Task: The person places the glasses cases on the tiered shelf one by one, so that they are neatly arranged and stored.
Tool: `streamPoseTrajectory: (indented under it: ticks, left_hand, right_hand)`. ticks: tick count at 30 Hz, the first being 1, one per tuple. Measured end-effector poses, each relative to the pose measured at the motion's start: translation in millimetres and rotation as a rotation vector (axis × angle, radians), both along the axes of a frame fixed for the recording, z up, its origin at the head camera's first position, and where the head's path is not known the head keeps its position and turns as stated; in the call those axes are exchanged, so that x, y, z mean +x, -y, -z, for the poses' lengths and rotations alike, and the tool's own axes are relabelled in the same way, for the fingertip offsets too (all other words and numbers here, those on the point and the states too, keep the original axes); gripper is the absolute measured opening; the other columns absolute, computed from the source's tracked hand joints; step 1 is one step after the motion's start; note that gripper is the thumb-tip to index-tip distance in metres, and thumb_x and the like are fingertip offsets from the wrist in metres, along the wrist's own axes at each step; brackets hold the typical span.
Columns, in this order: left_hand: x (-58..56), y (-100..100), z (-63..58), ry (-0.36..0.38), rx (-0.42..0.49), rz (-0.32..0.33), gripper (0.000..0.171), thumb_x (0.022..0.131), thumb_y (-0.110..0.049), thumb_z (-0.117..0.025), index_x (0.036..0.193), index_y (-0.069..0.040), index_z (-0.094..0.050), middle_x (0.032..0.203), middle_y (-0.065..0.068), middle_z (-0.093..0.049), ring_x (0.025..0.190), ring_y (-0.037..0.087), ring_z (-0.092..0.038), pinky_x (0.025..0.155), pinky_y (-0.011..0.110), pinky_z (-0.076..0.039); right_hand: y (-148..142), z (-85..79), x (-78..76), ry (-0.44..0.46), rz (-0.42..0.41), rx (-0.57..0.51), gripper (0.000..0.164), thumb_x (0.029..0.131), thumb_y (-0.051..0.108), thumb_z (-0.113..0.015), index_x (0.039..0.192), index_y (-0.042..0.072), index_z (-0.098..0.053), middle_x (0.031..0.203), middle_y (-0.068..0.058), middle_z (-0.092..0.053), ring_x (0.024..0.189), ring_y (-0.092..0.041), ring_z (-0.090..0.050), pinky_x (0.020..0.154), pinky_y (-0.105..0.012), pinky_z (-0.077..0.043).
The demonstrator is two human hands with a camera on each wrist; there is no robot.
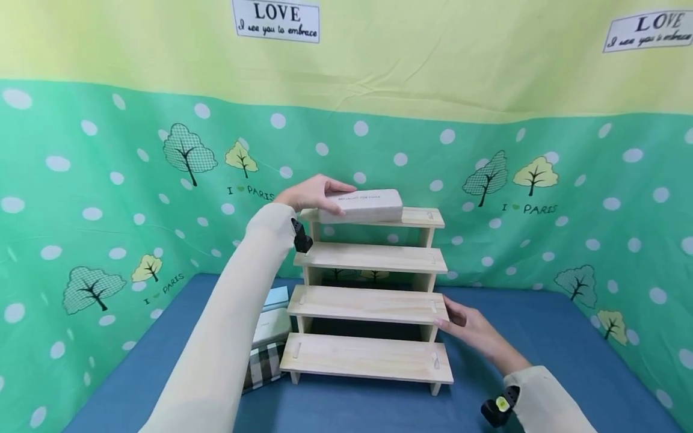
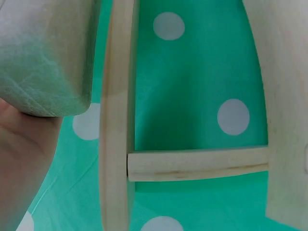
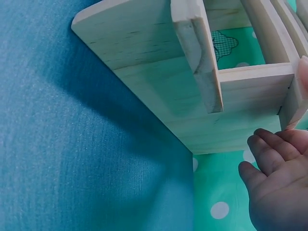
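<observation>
My left hand [image 1: 313, 193] grips the left end of a white box [image 1: 369, 207] with small dark print on its top. It holds the box at the top board of a stepped wooden shelf stand [image 1: 368, 300]. In the left wrist view, a gap shows between the box [image 2: 45, 53] and the board edge [image 2: 116, 115]. At the stand's right side, my right hand [image 1: 479, 334] pinches the end of the third board from the top. The right wrist view shows several fingers [image 3: 272, 149] of that hand below the board's end, with the thumb partly cut off.
Left of the stand, partly behind my left sleeve, are a light blue box [image 1: 277, 296], a white box [image 1: 272, 326] and a black-and-white plaid box [image 1: 265, 364]. Blue cloth [image 1: 541, 325] covers the surface. A green and yellow printed curtain [image 1: 411, 144] hangs behind.
</observation>
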State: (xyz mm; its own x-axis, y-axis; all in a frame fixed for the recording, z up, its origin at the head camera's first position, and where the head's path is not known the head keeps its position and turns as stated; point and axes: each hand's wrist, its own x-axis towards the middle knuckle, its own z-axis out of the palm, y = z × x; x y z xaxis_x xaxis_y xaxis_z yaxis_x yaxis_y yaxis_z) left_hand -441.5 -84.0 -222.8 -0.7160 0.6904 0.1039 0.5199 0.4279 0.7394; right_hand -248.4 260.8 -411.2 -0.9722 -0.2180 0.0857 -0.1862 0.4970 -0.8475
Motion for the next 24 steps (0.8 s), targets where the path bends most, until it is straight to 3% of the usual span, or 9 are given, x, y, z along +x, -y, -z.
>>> streamPoseTrajectory:
  ticks: [4,9,15,24]
  left_hand:
    - [-4.8,-0.8,1.9,-0.014,-0.041,0.0,0.069,0.071,-0.013,-0.077,0.135,-0.01,-0.053,0.136,0.008,-0.053,0.117,0.02,-0.051,0.098,0.037,-0.04]
    - [-10.2,-4.8,3.3,0.016,-0.013,0.024,0.069,0.071,-0.01,-0.074,0.136,-0.008,-0.051,0.134,0.009,-0.054,0.115,0.021,-0.051,0.095,0.038,-0.042]
    - [-18.1,-9.8,5.8,-0.003,-0.036,0.037,0.069,0.072,-0.012,-0.073,0.137,-0.009,-0.05,0.136,0.009,-0.052,0.115,0.02,-0.05,0.095,0.036,-0.041]
    - [-25.6,-10.9,10.0,0.044,0.043,0.045,0.063,0.074,-0.012,-0.072,0.134,-0.012,-0.055,0.139,0.007,-0.051,0.118,0.02,-0.049,0.094,0.036,-0.041]
  right_hand:
    - [0.9,0.5,0.7,-0.015,-0.024,0.009,0.072,0.094,0.026,-0.058,0.145,-0.008,-0.021,0.145,-0.03,-0.031,0.127,-0.044,-0.04,0.097,-0.048,-0.04]
    - [-0.5,2.4,-1.6,0.008,0.012,-0.001,0.074,0.093,0.029,-0.06,0.146,-0.006,-0.023,0.145,-0.028,-0.033,0.128,-0.042,-0.041,0.097,-0.047,-0.04]
    - [-1.1,2.5,-1.2,0.003,0.008,-0.001,0.073,0.093,0.028,-0.059,0.146,-0.007,-0.023,0.144,-0.029,-0.033,0.127,-0.043,-0.041,0.097,-0.048,-0.041]
    - [-2.2,3.3,-3.4,-0.034,-0.012,0.005,0.073,0.093,0.027,-0.059,0.146,-0.007,-0.022,0.145,-0.029,-0.032,0.127,-0.042,-0.041,0.096,-0.047,-0.041]
